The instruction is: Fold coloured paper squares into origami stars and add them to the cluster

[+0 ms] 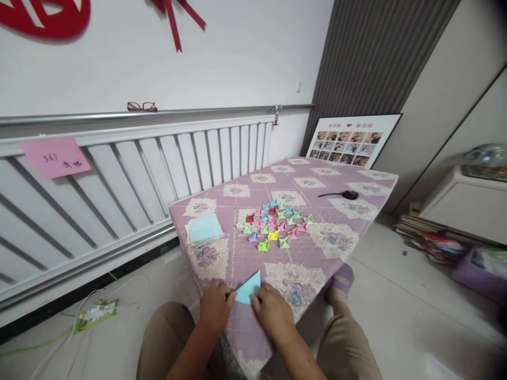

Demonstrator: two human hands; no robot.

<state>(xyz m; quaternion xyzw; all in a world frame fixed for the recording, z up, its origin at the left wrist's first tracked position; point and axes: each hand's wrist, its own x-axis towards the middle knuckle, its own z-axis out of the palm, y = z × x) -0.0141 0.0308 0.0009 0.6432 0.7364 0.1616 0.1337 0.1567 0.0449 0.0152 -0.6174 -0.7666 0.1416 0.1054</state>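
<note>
A light blue sheet of folded paper (250, 289), triangular in outline, rests on the tablecloth close to me. Its left corner is pinched by my left hand (216, 303), thumb and fingers together. My right hand (274, 311) is closed on the lower right corner, fingers curled under. Beyond the hands lies a group of several small folded paper pieces (273, 221) in green, pink, blue, red and yellow. To their left sits a stack of coloured paper sheets (205, 230) with light blue on top.
A purple flowered tablecloth (285, 264) covers the table. A black spoon-shaped object (349, 195) lies toward the far right. Along the left runs a white radiator (158, 169) with a pink note (55, 157); glasses (142, 106) rest on the pipe above. Cables and a power strip (96, 315) lie on the floor.
</note>
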